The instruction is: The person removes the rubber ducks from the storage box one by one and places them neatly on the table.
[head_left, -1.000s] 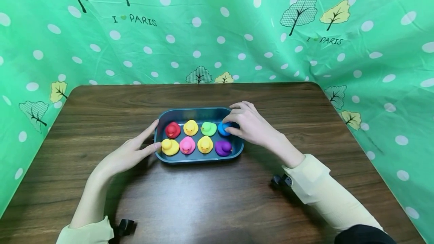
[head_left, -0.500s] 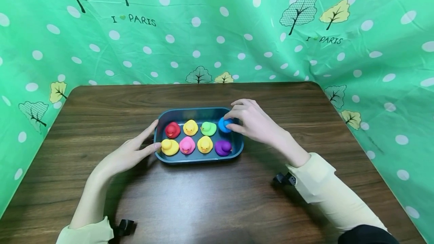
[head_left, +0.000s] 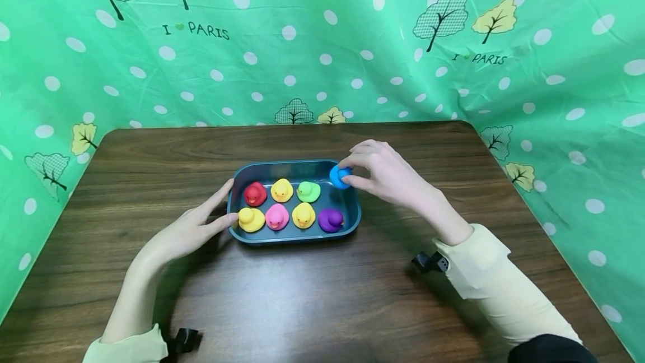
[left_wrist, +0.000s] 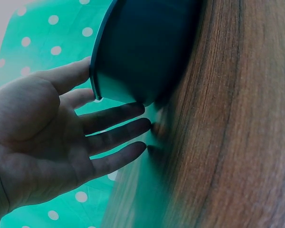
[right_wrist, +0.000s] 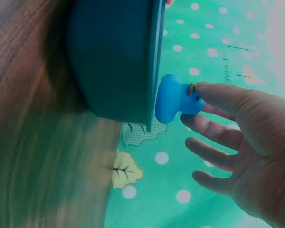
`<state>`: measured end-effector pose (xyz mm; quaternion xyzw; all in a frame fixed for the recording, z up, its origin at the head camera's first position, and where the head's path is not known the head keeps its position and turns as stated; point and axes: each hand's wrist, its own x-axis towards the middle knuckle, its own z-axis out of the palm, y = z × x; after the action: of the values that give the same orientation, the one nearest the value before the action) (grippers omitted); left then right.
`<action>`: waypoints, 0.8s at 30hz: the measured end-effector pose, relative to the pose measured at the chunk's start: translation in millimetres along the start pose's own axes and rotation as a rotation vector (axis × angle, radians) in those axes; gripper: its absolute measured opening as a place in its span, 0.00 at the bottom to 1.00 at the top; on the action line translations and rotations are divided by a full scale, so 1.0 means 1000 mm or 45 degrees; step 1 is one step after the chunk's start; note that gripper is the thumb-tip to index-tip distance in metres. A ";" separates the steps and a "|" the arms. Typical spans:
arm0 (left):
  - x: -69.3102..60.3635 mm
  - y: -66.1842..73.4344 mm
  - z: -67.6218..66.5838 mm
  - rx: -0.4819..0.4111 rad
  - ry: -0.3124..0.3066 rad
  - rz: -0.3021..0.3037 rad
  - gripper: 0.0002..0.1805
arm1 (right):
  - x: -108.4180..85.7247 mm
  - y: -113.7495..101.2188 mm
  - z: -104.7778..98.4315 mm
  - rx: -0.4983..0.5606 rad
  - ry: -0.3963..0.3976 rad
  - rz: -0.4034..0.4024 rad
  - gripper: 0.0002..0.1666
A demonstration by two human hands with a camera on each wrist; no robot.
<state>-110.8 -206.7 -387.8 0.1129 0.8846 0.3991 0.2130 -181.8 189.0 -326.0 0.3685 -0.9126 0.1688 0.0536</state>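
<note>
My right hand point(head_left: 385, 175) pinches a blue rubber duck point(head_left: 340, 177) by its head, between thumb and fingers, at the back right corner of a dark blue tray point(head_left: 287, 238). In the right wrist view the duck point(right_wrist: 170, 99) is held at rim height, with the other fingers spread apart. My left hand point(head_left: 194, 226) rests against the tray's left end, its fingers fairly straight and its thumb at the rim. Inside the tray sit red point(head_left: 255, 194), green point(head_left: 308, 191), pink point(head_left: 276, 217), purple point(head_left: 330, 220) and several yellow ducks point(head_left: 303, 215).
The tray stands on a dark wooden table point(head_left: 282, 307) with rounded back corners. Behind and beside the table hangs a green dotted cloth point(head_left: 302, 15) printed with trees. A black device point(head_left: 429, 262) is strapped at the right wrist, and another black device point(head_left: 186, 340) at the left.
My right hand has lifted the blue duck from its spot in the back row and moved it up and right towards the tray's corner. The left hand and tray have stayed put.
</note>
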 end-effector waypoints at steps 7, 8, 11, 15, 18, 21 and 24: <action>-0.001 0.000 0.000 0.000 -0.004 -0.004 0.42 | -0.004 0.004 -0.008 0.032 0.006 0.066 0.15; -0.001 0.000 0.000 0.002 -0.002 -0.003 0.42 | -0.005 0.005 -0.009 0.033 0.003 0.080 0.14; -0.001 0.000 0.000 0.012 0.002 0.001 0.42 | -0.007 0.006 -0.011 0.036 -0.011 0.118 0.14; -0.002 0.000 0.000 0.019 0.004 0.002 0.42 | -0.008 0.008 -0.014 0.050 -0.023 0.153 0.15; -0.001 0.000 0.000 0.019 0.001 0.000 0.42 | -0.009 0.011 -0.014 0.062 -0.020 0.171 0.15; -0.001 0.000 0.000 0.018 -0.001 0.003 0.42 | -0.011 0.014 -0.014 0.064 -0.017 0.184 0.15; -0.001 0.001 0.000 0.012 -0.002 0.006 0.42 | -0.012 0.019 -0.013 0.056 -0.014 0.193 0.14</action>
<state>-110.0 -206.6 -387.0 0.1164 0.8860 0.3954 0.2123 -186.4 214.3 -321.4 0.3004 -0.9342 0.1902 0.0277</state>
